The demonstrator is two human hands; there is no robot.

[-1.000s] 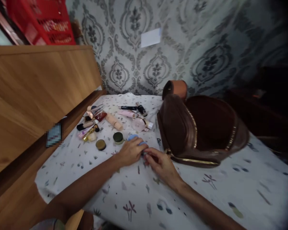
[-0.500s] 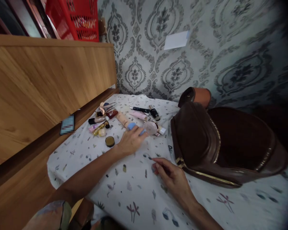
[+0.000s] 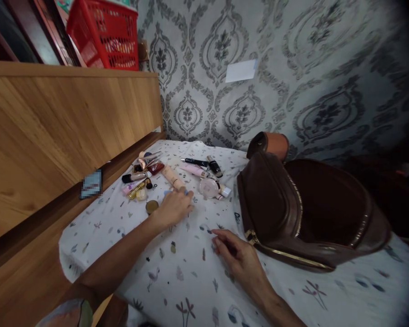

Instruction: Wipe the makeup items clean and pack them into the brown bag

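My left hand (image 3: 175, 209) reaches over the cosmetics with its fingers closed on a blue item (image 3: 167, 192), mostly hidden beneath them. A peach tube (image 3: 172, 176) lies just beyond the fingers. By the wrist sits a small round olive-gold jar (image 3: 152, 207). To the right of the hand is a clear round compact (image 3: 209, 187), beside a white-capped tube (image 3: 226, 191). My right hand (image 3: 236, 254) rests over the cloth in front of a brown leather bag (image 3: 269, 195), fingers loosely curled, thumb and index slightly apart, nothing visible between them.
Brushes, small bottles and tubes, including a pink tube (image 3: 195, 170) and a black bottle (image 3: 214, 166), lie across the patterned cloth (image 3: 184, 277). A wooden cabinet (image 3: 71, 113) borders the left, with a red basket (image 3: 105, 36) on top. Patterned wallpaper (image 3: 187, 109) covers the wall behind.
My left hand has moved left, away from the compact, and the blue item has shifted left with it. The right hand stays near the bag. The view has tilted slightly upward.
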